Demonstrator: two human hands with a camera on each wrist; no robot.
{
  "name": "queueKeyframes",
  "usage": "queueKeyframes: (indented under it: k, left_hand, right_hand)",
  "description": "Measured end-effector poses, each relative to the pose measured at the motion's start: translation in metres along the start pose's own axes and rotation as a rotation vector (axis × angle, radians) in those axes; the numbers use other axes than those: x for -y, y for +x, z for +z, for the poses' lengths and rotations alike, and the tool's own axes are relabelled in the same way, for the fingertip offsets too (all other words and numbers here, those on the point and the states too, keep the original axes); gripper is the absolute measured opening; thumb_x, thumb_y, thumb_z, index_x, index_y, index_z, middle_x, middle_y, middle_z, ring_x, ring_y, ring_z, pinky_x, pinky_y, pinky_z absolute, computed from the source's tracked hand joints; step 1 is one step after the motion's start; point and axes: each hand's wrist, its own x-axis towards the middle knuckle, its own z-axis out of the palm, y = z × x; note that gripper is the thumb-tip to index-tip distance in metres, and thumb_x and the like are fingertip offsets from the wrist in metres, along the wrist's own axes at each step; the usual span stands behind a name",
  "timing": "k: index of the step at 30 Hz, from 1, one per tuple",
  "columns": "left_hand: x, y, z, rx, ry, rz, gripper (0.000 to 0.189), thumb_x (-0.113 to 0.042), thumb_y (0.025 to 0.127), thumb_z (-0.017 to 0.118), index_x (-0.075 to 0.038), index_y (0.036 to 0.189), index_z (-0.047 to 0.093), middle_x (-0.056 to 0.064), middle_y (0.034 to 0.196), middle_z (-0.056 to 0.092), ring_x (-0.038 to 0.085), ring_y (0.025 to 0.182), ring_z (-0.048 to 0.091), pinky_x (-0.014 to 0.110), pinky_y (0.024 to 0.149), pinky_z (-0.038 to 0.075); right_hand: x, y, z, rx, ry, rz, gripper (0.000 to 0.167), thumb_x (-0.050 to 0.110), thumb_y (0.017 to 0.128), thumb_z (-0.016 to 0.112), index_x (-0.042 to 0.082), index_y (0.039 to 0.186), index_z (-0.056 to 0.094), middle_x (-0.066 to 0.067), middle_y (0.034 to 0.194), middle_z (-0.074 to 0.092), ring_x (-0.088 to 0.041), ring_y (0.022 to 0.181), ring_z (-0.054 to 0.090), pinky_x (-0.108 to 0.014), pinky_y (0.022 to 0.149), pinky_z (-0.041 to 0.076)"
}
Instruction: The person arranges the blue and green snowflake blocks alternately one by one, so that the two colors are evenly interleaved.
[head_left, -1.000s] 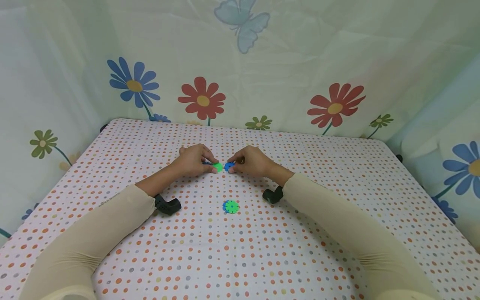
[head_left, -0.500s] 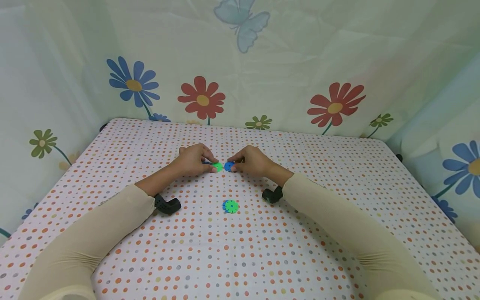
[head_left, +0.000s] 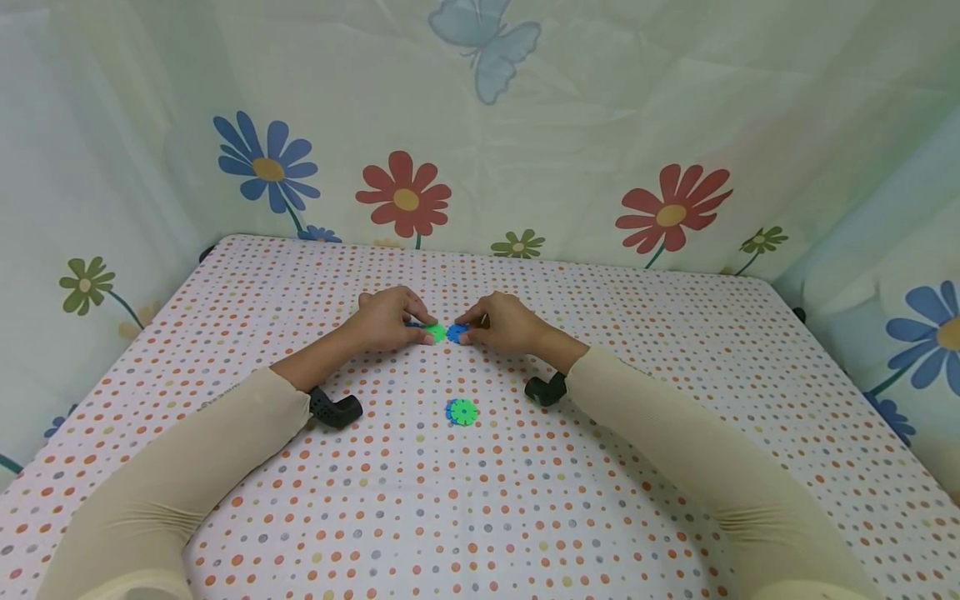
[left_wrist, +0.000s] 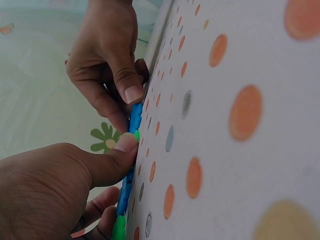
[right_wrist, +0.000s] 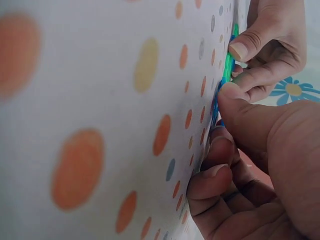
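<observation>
A green disc [head_left: 437, 334] is pinched at its rim between the thumb and fingers of the left hand [head_left: 392, 321], toward the far half of the table. Just to its right, a blue disc [head_left: 455, 334] is pinched in the same narrow way by the right hand [head_left: 510, 325]. The two discs are held edge to edge, low over the dotted tablecloth [head_left: 390, 517]; whether their notches are joined cannot be told. Behind the left fingers, a blue piece [left_wrist: 125, 192] and a green piece [left_wrist: 119, 229] are seen in line with the held discs, partly hidden by the hand.

On the near side, between the two forearms, a near green disc [head_left: 464, 412] is laid flat, with a near blue disc [head_left: 450, 412] partly covered by it and showing at its left edge. A black device [head_left: 336, 411] is worn at the left wrist, and another is worn at the right. Both arms are covered by beige sleeves [head_left: 675, 433]. The far side is closed off by a curtain [head_left: 585, 100] printed with flowers and a butterfly.
</observation>
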Motion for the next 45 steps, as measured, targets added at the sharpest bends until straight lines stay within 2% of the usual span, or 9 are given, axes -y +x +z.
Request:
queueKeyframes:
  k: [4,11,22,25,33,45]
  left_hand:
    - [0.0004,0.0006,-0.0001,0.002,0.0,-0.002,0.025,-0.032,0.084,0.08,-0.022,0.107,0.079,0.002,0.117,0.064,0.022,0.104,0.062,0.056,0.097,0.023]
    - [0.0011,0.0012,-0.0001,0.002,0.01,-0.008,0.025,-0.032,0.084,0.079,-0.022,0.107,0.079,0.001,0.117,0.064,0.021,0.104,0.062,0.055,0.098,0.023]
    - [0.0008,0.0018,-0.0013,0.003,0.011,-0.011,0.025,-0.033,0.084,0.079,-0.023,0.107,0.079,0.001,0.117,0.065,0.021,0.104,0.062,0.055,0.097,0.024]
    - [0.0012,0.0025,-0.0016,0.004,0.011,-0.007,0.026,-0.033,0.084,0.08,-0.022,0.107,0.079,0.002,0.118,0.065,0.021,0.105,0.061,0.055,0.097,0.024]
    - [0.0024,0.0018,-0.0004,-0.006,0.0,0.0,0.023,-0.032,0.083,0.08,-0.022,0.104,0.079,0.001,0.117,0.066,0.022,0.104,0.061,0.054,0.096,0.024]
    - [0.0001,0.0009,0.0007,-0.004,0.007,0.02,0.022,-0.03,0.084,0.079,-0.023,0.105,0.077,0.003,0.125,0.064,0.022,0.099,0.057,0.053,0.093,0.026]
  right_hand:
    - [-0.0005,-0.0006,0.0002,-0.013,-0.031,-0.027,0.034,0.026,0.092,0.071,0.01,0.122,0.071,-0.005,0.109,0.071,-0.015,0.092,0.066,-0.03,0.08,0.052]
    - [-0.0012,0.0005,0.0017,-0.026,-0.043,-0.049,0.034,0.024,0.091,0.072,0.008,0.121,0.071,-0.005,0.104,0.07,-0.014,0.085,0.061,-0.026,0.072,0.048]
    - [0.0005,0.0013,0.0,-0.009,-0.004,0.031,0.033,0.027,0.091,0.072,0.013,0.121,0.072,-0.003,0.118,0.072,-0.013,0.089,0.064,-0.027,0.076,0.05]
    - [0.0009,0.0011,-0.0004,-0.013,0.008,0.044,0.033,0.028,0.09,0.073,0.014,0.12,0.072,-0.002,0.115,0.073,-0.013,0.089,0.064,-0.028,0.077,0.05]
    - [-0.0002,0.0002,0.0001,-0.014,0.043,0.051,0.032,0.026,0.089,0.074,0.014,0.119,0.073,0.0,0.094,0.071,-0.013,0.081,0.062,-0.026,0.071,0.049]
    - [-0.0015,0.0004,0.0004,-0.011,0.056,0.041,0.031,0.025,0.089,0.074,0.014,0.117,0.073,0.0,0.092,0.07,-0.013,0.081,0.062,-0.026,0.071,0.048]
